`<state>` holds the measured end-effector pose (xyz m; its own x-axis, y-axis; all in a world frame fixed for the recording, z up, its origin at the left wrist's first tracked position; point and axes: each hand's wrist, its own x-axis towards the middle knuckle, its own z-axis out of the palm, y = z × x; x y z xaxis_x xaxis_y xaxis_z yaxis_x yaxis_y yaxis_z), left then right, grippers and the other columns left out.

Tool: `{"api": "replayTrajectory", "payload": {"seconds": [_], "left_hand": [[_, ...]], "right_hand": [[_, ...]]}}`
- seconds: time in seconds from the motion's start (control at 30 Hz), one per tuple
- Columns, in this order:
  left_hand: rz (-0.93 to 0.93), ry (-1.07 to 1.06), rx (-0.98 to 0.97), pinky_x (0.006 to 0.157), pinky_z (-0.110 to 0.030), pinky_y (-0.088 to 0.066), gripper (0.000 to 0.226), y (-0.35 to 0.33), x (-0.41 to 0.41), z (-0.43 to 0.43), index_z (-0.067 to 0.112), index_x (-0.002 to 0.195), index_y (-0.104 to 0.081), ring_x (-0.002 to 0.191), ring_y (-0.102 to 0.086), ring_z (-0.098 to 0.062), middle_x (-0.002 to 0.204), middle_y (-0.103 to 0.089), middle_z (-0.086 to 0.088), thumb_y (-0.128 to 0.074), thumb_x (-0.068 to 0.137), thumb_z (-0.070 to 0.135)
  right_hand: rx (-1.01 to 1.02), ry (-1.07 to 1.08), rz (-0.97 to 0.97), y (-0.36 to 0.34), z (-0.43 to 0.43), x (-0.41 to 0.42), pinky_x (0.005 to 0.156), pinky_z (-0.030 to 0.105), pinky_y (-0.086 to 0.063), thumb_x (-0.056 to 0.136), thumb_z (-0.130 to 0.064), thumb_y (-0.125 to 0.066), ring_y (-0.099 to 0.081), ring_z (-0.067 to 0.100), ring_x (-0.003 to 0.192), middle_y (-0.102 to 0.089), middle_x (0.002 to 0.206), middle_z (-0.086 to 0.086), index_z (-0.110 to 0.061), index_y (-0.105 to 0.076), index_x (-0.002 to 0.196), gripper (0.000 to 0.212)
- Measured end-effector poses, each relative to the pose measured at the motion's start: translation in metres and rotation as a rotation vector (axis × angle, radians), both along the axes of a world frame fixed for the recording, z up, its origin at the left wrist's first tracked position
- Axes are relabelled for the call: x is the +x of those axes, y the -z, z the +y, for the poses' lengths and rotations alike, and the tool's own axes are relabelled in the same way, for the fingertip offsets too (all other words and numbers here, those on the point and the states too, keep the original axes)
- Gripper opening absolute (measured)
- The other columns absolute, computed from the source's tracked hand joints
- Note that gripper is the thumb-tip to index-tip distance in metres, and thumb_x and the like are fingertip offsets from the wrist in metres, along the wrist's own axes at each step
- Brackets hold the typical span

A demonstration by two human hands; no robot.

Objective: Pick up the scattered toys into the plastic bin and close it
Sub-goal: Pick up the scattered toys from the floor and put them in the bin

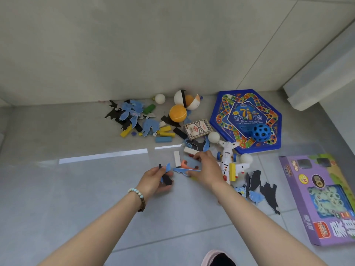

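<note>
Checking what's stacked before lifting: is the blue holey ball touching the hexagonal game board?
Touching. The head view shows the blue holey ball resting directly on the hexagonal game board, no gap beneath it.

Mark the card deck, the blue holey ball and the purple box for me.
card deck (pixel 198 129): head view, top face.
blue ball (pixel 261 132): head view, middle.
purple box (pixel 324 198): head view, lid centre.
</note>
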<state>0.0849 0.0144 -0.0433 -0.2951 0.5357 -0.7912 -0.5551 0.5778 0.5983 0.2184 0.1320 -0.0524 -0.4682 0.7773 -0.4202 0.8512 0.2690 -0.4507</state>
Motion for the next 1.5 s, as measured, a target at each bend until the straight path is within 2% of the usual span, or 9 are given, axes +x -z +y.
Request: {"api": "replayTrajectory", "payload": {"seconds": [0.17, 0.37, 0.6, 0.7, 0.8, 0.9, 1.1, 1.3, 1.5], "left_hand": [[-0.136, -0.103, -0.047, 0.081, -0.040, -0.053, 0.030, 0.003, -0.007, 0.000, 0.011, 0.113, -0.050, 0.098, -0.062, -0.032, 0.104, -0.065, -0.012, -0.040, 0.098, 0.034], [-0.118, -0.042, -0.032, 0.080, -0.038, -0.054, 0.038, 0.004, -0.007, -0.001, 0.011, 0.120, -0.049, 0.101, -0.062, -0.030, 0.114, -0.063, -0.013, -0.045, 0.094, 0.039], [-0.265, 0.110, 0.148, 0.088, -0.041, -0.053, 0.039, -0.005, -0.006, 0.002, 0.029, 0.115, -0.053, 0.106, -0.062, -0.022, 0.113, -0.065, -0.002, -0.036, 0.091, 0.054], [-0.220, 0.007, 0.127, 0.079, -0.037, -0.057, 0.024, -0.005, -0.011, 0.004, 0.024, 0.113, -0.044, 0.087, -0.062, -0.021, 0.102, -0.063, -0.005, -0.048, 0.093, 0.038], [-0.047, 0.009, 0.108, 0.076, -0.034, -0.057, 0.019, 0.001, -0.020, 0.001, 0.013, 0.102, -0.055, 0.077, -0.062, -0.020, 0.086, -0.063, -0.009, -0.054, 0.091, 0.028], [0.061, -0.019, 0.093, 0.064, -0.028, -0.058, 0.029, 0.006, -0.025, 0.001, 0.005, 0.109, -0.057, 0.074, -0.064, -0.020, 0.086, -0.065, -0.011, -0.055, 0.091, 0.029], [0.073, 0.022, 0.129, 0.052, -0.019, -0.053, 0.020, 0.003, -0.027, 0.006, 0.023, 0.110, -0.054, 0.076, -0.063, -0.015, 0.089, -0.064, -0.003, -0.057, 0.091, 0.026], [0.084, 0.009, 0.101, 0.064, -0.027, -0.059, 0.036, 0.003, -0.036, 0.003, 0.023, 0.121, -0.050, 0.089, -0.066, -0.020, 0.111, -0.062, -0.011, -0.062, 0.087, 0.022], [0.110, 0.021, 0.019, 0.064, -0.027, -0.058, 0.030, 0.007, -0.035, -0.010, 0.015, 0.115, -0.054, 0.084, -0.066, -0.021, 0.102, -0.064, -0.011, -0.063, 0.087, 0.023]], "right_hand": [[-0.046, 0.081, 0.066, -0.003, -0.004, 0.002, 0.077, 0.025, -0.044, 0.071, -0.035, -0.078, -0.052, 0.014, 0.095, -0.056, 0.107, -0.003, -0.025, -0.046, 0.102, 0.046], [-0.123, 0.083, 0.008, 0.001, -0.007, 0.002, 0.085, 0.029, -0.046, 0.078, -0.039, -0.071, -0.055, 0.016, 0.105, -0.059, 0.118, -0.002, -0.022, -0.053, 0.119, 0.047], [-0.629, 0.283, 0.571, -0.023, -0.020, -0.022, 0.075, 0.023, -0.052, 0.085, -0.030, -0.065, -0.065, 0.016, 0.096, -0.068, 0.109, 0.003, -0.017, -0.062, 0.112, 0.030], [-0.367, 0.348, 0.551, -0.022, -0.010, -0.022, 0.075, 0.021, -0.049, 0.087, -0.028, -0.063, -0.060, 0.011, 0.092, -0.065, 0.102, -0.004, -0.022, -0.064, 0.101, 0.015], [-0.086, 0.382, 0.408, -0.007, 0.004, -0.017, 0.081, 0.019, -0.044, 0.083, -0.025, -0.069, -0.052, 0.008, 0.095, -0.057, 0.112, -0.001, -0.020, -0.060, 0.109, 0.029], [-0.009, 0.294, 0.264, 0.003, 0.004, -0.028, 0.091, 0.025, -0.041, 0.077, -0.031, -0.073, -0.048, 0.017, 0.112, -0.050, 0.119, 0.002, -0.019, -0.058, 0.115, 0.043], [0.089, 0.210, 0.095, 0.013, -0.001, -0.054, 0.094, 0.033, -0.042, 0.080, -0.030, -0.069, -0.040, 0.021, 0.122, -0.045, 0.125, 0.004, -0.020, -0.059, 0.116, 0.039], [0.068, 0.194, 0.102, 0.014, -0.004, -0.054, 0.089, 0.030, -0.043, 0.088, -0.027, -0.062, -0.052, 0.019, 0.109, -0.054, 0.117, 0.003, -0.019, -0.065, 0.111, 0.025], [-0.178, 0.464, 0.341, 0.010, -0.026, -0.041, 0.087, 0.033, -0.051, 0.081, -0.027, -0.070, -0.061, 0.015, 0.093, -0.066, 0.100, -0.003, -0.013, -0.070, 0.103, 0.026]]}}
